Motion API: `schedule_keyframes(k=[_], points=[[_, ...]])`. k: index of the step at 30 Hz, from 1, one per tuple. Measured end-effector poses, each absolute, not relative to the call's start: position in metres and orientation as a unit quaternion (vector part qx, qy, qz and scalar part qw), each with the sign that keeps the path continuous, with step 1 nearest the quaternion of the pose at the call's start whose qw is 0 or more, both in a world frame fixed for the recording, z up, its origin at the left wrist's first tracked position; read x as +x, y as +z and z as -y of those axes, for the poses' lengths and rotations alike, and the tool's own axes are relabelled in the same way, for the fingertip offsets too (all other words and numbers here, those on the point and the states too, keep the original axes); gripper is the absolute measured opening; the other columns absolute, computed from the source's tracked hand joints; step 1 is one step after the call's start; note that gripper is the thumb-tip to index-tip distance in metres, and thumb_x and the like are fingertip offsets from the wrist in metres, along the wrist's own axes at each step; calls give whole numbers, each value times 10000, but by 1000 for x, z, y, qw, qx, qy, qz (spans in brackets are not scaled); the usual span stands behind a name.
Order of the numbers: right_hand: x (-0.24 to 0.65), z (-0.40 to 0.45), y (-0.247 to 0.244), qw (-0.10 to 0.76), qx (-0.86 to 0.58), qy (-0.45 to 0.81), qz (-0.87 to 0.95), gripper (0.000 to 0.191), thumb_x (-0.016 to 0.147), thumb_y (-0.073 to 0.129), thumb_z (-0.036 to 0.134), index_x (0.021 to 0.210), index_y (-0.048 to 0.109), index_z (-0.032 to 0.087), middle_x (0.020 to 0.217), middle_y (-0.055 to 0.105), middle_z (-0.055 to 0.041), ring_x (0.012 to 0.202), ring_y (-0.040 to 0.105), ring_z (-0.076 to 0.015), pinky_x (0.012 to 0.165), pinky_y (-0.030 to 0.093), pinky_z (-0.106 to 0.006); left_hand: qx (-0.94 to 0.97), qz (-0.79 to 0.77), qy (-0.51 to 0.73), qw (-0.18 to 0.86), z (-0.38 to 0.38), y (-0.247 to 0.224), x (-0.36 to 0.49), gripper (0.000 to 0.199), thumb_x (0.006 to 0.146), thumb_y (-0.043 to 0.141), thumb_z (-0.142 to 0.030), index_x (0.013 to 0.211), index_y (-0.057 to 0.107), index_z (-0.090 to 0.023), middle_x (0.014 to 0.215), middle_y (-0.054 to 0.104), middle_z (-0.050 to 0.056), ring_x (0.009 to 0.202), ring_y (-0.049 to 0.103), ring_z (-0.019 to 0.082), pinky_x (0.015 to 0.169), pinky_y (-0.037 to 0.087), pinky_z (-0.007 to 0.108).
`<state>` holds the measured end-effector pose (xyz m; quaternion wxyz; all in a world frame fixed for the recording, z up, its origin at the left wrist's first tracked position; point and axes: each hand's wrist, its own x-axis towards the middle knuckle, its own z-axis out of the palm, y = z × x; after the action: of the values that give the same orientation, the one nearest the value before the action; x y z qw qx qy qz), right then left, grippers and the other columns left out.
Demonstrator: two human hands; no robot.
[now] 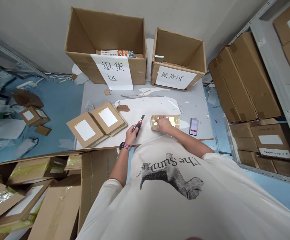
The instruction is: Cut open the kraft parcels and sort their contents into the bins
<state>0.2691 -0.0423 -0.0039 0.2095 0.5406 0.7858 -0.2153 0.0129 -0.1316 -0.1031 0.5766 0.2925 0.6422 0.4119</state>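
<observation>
- Warehouse table: white top, strewn with torn paper scraps.
- Left carton: open, holds printed books.
- Right carton: open, holds a small green-tipped item.
- Left hand: closed firmly around a utility knife.
- Right hand: partly open, palm down on a taped cardboard parcel, which lies mid-table.
</observation>
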Motion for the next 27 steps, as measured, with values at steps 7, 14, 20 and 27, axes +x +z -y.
schedule_keyframes(k=[7, 14, 20, 27], points=[[279, 52, -3, 161, 530, -217, -803, 595, 1028, 834, 281, 1597, 694, 182, 1700, 582, -223, 1508, 560, -417, 1268, 533, -535, 356, -610, 376, 599, 135, -104, 11, 490, 858, 875, -566, 1205, 849, -222, 989, 873, 85, 731, 720, 237, 759, 611, 376], [278, 55, 0, 153, 538, -220, -799, 494, 1034, 841, 266, 1508, 733, 180, 1583, 672, -204, 1426, 664, -393, 1204, 565, -461, 464, -585, 357, 562, 132, -103, 7, 423, 890, 845, -564, 1169, 921, -254, 1016, 887, 63, 701, 746, 252, 862, 664, 420], [278, 54, 4, 151, 537, -216, -801, 458, 1044, 803, 241, 1488, 715, 173, 1523, 727, -194, 1366, 713, -377, 1160, 577, -435, 554, -604, 294, 492, 125, -95, 4, 428, 983, 743, -548, 1264, 919, -277, 874, 861, 43, 652, 730, 263, 822, 613, 395], [277, 53, 8, 159, 533, -223, -800, 374, 1144, 662, 266, 1492, 696, 133, 1512, 745, -198, 1325, 737, -361, 1189, 550, -435, 600, -561, 233, 521, 111, -91, -12, 439, 1046, 691, -452, 1355, 901, -223, 743, 767, -5, 551, 657, 232, 721, 530, 366]])
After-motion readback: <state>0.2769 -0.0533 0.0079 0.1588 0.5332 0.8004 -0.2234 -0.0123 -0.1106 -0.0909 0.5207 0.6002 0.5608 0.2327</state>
